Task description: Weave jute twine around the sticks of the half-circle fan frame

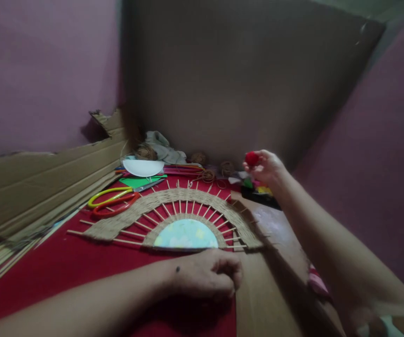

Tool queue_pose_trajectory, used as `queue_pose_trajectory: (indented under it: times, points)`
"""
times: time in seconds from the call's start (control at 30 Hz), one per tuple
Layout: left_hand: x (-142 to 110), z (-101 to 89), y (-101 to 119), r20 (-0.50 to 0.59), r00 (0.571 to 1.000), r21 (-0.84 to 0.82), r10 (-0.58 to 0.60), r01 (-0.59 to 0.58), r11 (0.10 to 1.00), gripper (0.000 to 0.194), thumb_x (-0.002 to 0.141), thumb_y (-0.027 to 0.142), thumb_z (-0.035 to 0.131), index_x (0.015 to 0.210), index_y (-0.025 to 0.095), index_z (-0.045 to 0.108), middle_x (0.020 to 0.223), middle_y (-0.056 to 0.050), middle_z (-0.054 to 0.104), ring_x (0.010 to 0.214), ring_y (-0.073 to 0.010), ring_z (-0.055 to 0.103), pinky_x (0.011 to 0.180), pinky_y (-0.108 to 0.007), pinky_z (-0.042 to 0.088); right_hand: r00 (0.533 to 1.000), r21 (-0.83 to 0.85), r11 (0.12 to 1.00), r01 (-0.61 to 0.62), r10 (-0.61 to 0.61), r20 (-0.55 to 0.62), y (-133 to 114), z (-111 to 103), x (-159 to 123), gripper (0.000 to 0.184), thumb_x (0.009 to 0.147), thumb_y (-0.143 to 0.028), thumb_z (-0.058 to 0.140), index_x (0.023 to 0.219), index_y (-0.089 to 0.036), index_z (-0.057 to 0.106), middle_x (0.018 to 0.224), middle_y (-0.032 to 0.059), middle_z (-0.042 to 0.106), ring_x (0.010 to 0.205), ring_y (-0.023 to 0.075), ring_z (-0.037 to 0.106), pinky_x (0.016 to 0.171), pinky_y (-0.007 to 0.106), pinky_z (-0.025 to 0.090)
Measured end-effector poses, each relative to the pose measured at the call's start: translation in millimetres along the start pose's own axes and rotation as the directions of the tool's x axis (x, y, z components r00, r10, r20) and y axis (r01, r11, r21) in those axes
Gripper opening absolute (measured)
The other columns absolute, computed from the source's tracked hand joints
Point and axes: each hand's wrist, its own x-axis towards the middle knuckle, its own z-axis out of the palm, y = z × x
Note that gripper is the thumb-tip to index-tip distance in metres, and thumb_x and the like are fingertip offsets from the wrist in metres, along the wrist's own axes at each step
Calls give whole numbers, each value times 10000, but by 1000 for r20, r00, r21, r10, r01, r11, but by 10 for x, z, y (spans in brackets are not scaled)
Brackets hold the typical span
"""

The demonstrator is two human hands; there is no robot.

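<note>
My right hand (265,166) is raised at the far right of the work, its fingers pinching a small round red pompom (252,158). Nearer to me, my left hand (210,276) is curled closed just below the straight edge of a half-round woven fan (180,193). Its fingers are turned away, so I cannot see whether anything is in them. The fan has thin sticks radiating through two bands of tan cord. A pale blue half-circle (187,233) with light patches sits at its centre.
Scissors (119,199) with yellow and orange handles lie over the fan's left part. Behind are a white half-disc (143,168), green sheet (135,181), balls of brown twine (208,176) and a black tray (258,195) with colourful bits. Cardboard (47,180) borders the red cloth (92,271) on the left.
</note>
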Motion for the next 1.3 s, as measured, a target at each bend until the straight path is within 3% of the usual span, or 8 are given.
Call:
queue_pose_trajectory:
  times: [0.07,0.17,0.33,0.5,0.67,0.77,0.9,1.3]
  points:
    - [-6,-18,10,16,998,-44,54,-54,998,192,597,109,458,763,166,538,570,50,529,418,-54,428,374,-150,331,980,263,959,-109,59,188,-45,37,-460,276,778,-258,389,880,-131,613,789,117,661,716,184,610,687,328,506]
    - [-76,-22,92,-26,989,6,148,-148,989,86,726,172,505,795,155,554,547,53,503,401,-46,397,377,-157,301,876,526,768,-366,92,474,21,92,-1118,321,750,-270,407,946,-131,619,839,122,680,643,160,571,627,295,484]
    - [-218,-1,306,-221,948,46,229,-225,973,158,839,296,531,888,147,553,602,38,544,412,-39,441,407,-163,308,821,612,662,-432,8,571,317,132,-1687,272,758,-307,446,913,-173,625,737,54,678,547,137,546,477,233,413]
    - [-198,-47,351,-512,813,136,276,-241,961,252,853,386,539,822,136,560,583,43,533,407,-31,422,413,-164,296,821,667,591,-453,-14,571,551,200,-1733,198,704,-329,608,805,-159,621,677,27,666,557,137,564,523,251,447]
    - [-157,-76,321,-574,760,272,307,-177,946,286,796,398,611,736,120,575,543,42,507,448,-42,395,431,-170,286,837,710,559,-428,-51,545,708,298,-1808,218,681,-366,696,769,-193,598,647,-3,635,545,140,545,490,258,436]
    - [-131,-59,314,-594,707,258,383,-283,924,250,717,312,701,851,135,586,660,29,571,536,-57,476,492,-173,361,857,694,623,-362,-72,511,803,345,-1843,259,691,-424,697,779,-203,594,632,0,622,490,132,510,422,252,395]
    - [-89,-51,265,-526,715,174,460,-439,881,364,708,254,709,1035,163,578,785,-5,614,715,-117,588,669,-247,474,848,682,650,-337,-105,519,881,396,-1846,373,664,-518,722,813,-211,571,667,-3,619,468,125,511,393,243,386]
    - [-127,-11,284,-568,642,364,515,-365,857,101,708,228,701,781,158,693,835,-22,599,754,-119,569,695,-245,479,832,663,651,-371,-84,548,909,448,-1903,397,660,-545,728,840,-212,607,663,-15,608,454,106,526,378,216,398]
